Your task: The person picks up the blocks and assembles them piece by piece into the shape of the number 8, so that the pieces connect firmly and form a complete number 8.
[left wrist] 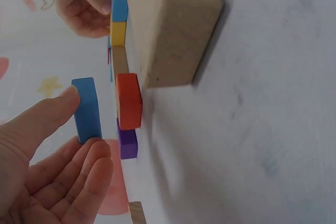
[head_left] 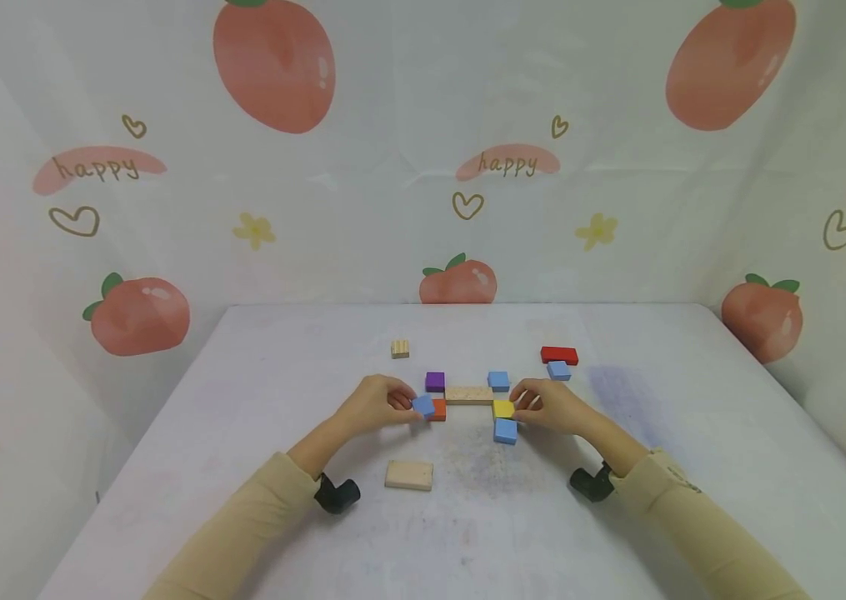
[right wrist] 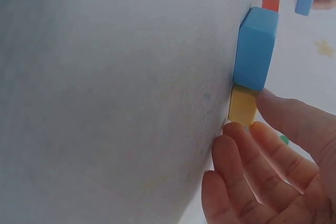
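My left hand pinches a blue block between thumb and fingers, raised close over an orange-red block. A purple block sits just behind the orange-red one. From there a long wooden block reaches across to a yellow block. My right hand has its thumb and fingertips at the yellow block's right end, pinching it. Against the yellow block's near side lies another blue block, and a further blue block lies behind it.
Nearer me lies a flat wooden block. A ridged wooden piece stands at the back left. Toward the back right are a red block and a blue block. A printed curtain hangs behind the white table.
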Available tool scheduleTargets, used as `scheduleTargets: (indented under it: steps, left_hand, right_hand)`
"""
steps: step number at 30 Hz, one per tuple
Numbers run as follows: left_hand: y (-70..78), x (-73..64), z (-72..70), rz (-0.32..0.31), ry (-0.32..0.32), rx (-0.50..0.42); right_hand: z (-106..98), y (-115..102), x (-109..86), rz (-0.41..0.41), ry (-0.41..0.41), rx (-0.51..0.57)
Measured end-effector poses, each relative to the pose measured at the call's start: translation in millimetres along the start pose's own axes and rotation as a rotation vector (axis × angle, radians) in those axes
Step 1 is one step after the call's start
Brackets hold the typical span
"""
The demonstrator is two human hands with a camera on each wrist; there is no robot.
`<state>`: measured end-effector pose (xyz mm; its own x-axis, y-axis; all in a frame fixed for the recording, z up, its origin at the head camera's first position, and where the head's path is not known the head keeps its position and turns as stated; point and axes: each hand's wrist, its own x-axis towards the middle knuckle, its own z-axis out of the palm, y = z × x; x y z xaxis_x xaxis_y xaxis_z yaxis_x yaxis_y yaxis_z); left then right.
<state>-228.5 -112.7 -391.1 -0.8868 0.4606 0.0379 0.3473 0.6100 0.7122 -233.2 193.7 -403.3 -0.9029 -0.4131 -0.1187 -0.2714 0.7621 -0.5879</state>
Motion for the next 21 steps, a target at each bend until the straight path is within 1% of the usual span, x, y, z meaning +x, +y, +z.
scheduleTargets:
  steps: [1, 6, 11, 17, 21]
  left_hand:
    - [0.5, -0.5, 0.9, 0.002, -0.007, 0.000]
    - [2.7, -1.3, 5.6, -0.005, -0.036, 0.006]
    - [3.9, -1.1, 8.3, -0.002, -0.047, 0.026]
    - [8.5, -1.4, 12.3, -0.008, -0.070, 0.023]
    - [10.7, -1.7, 15.1, 0.004, -0.080, 0.021]
  right_hand:
    - [0.0, 0.1, -0.1, 0.008, 0.001, 0.004]
    - [-0.3, 0.2, -0.8, -0.004, 0.003, 0.003]
    - [0.0, 0.2, -0.6, -0.012, 0.009, 0.002]
    - [0.3, 1.1, -0.1, -0.016, 0.013, 0.003]
    - [0.5, 2.3, -0.2, -0.032, 0.012, 0.000]
